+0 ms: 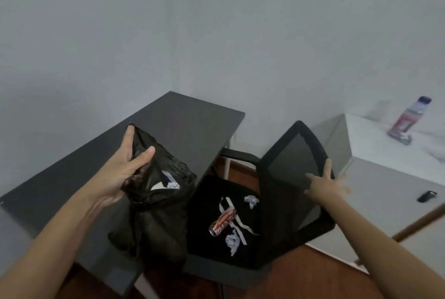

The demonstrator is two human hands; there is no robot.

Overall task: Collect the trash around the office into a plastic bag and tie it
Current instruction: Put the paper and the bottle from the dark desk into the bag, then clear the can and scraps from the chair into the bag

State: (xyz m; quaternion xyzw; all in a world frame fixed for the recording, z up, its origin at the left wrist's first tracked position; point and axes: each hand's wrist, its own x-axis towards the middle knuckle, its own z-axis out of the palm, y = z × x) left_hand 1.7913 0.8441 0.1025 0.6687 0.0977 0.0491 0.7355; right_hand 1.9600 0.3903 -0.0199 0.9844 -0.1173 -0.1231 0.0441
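Note:
My left hand grips the rim of a black plastic bag, held above the dark desk edge; white crumpled paper shows inside its mouth. My right hand rests with spread fingers on the mesh back of a black office chair. On the chair seat lie a red and white drink can, two crumpled paper balls and white paper strips.
A dark grey desk stands at the left against the pale wall. A white cabinet at the right carries a plastic bottle and a small black object. Brown wooden floor shows below.

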